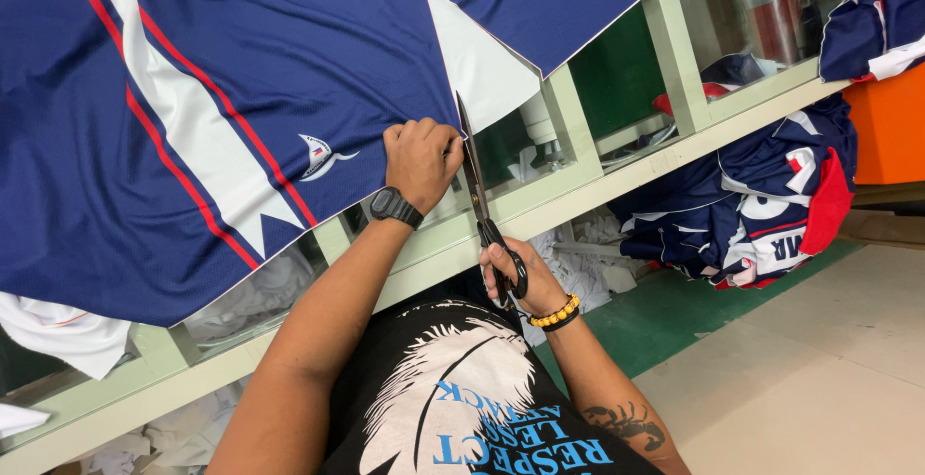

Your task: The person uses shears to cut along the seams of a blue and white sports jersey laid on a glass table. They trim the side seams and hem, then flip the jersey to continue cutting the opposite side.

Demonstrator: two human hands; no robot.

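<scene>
A large navy fabric sheet (270,80) with white and red stripes lies over a glass-topped table. My left hand (420,159), with a black watch on its wrist, grips the fabric's near edge. My right hand (511,277), with a yellow bead bracelet on its wrist, holds black-handled scissors (477,191). The blades point away from me, up along the fabric's cut edge just right of my left hand.
The pale green table frame (568,196) runs diagonally across the view. Fabric scraps lie under the glass and below the table. A pile of navy, white and red cut pieces (761,205) sits on the floor at the right. More pieces rest on an orange surface (891,118) at the top right.
</scene>
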